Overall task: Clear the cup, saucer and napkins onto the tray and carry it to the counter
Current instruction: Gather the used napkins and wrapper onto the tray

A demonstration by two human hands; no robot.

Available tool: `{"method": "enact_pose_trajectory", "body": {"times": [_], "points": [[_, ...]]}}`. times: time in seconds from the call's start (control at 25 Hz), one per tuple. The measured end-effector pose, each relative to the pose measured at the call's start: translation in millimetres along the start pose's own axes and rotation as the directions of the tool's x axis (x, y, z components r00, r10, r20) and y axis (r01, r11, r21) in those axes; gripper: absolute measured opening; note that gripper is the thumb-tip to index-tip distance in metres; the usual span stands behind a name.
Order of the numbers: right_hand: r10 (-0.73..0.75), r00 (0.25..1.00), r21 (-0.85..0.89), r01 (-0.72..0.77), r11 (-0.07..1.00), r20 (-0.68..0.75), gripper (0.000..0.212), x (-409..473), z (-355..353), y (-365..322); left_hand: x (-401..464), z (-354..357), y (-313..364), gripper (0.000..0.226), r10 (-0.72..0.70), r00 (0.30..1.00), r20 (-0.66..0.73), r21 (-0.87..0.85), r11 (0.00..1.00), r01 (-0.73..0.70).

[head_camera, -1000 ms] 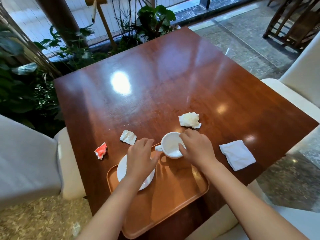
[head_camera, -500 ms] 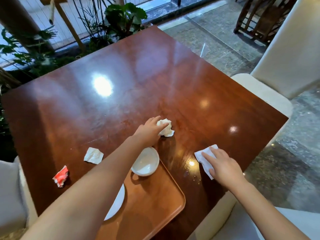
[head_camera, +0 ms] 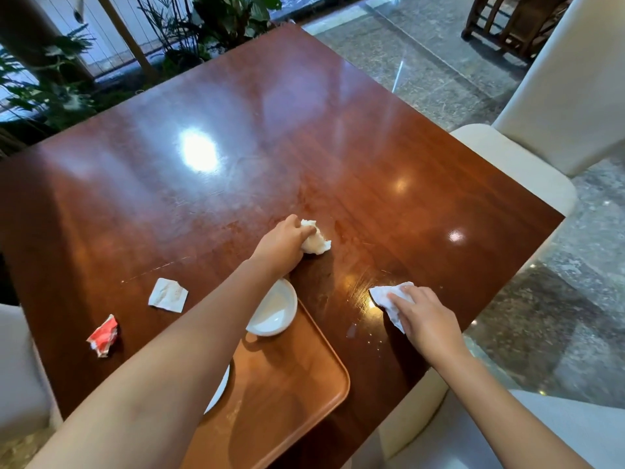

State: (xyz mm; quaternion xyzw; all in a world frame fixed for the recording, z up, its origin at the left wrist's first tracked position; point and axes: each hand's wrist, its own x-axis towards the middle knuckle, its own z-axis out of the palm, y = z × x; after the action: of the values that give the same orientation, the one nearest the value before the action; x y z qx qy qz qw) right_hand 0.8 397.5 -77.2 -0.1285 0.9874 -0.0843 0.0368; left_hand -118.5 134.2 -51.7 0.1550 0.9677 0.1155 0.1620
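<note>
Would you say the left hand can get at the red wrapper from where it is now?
Probably not straight away: the left hand is closed on a crumpled napkin, well across the table from the red wrapper. Nothing blocks the bare tabletop between them, so once freed it likely can.

Glossy dark wood table [head_camera: 304,137] with ceiling light glare, grey stone floor [head_camera: 439,62], cream chairs [head_camera: 558,96] right and left, plants [head_camera: 209,25] by window behind, wooden chair [head_camera: 507,22] far right
</note>
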Motion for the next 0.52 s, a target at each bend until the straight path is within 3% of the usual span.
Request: {"method": "enact_pose_trajectory", "body": {"times": [0.16,0.28,0.44,0.52], "points": [[-0.028,0.994,0.101,0.038,0.994,-0.101,0.039,-8,-19,-29,-65,-17,21,0.048,-0.137,0.945,-0.296,-0.324,0.945,0.035],[-0.112,0.986,0.133,0.129,0.983,-0.127,0.041,-19,-30,-69,-141,-8,38,0.046,-0.237,0.886,-0.399,-0.459,0.888,0.030],[-0.235,0.970,0.123,0.241,0.963,-0.063,0.041,-39,-21,-115,-220,26,53,0.042,-0.410,0.895,-0.175,-0.597,0.767,0.235],[-0.249,0.968,0.118,0.250,0.961,-0.025,0.044,-47,-13,-129,-245,45,51,0.043,-0.412,0.907,-0.092,-0.520,0.797,0.309]]}}
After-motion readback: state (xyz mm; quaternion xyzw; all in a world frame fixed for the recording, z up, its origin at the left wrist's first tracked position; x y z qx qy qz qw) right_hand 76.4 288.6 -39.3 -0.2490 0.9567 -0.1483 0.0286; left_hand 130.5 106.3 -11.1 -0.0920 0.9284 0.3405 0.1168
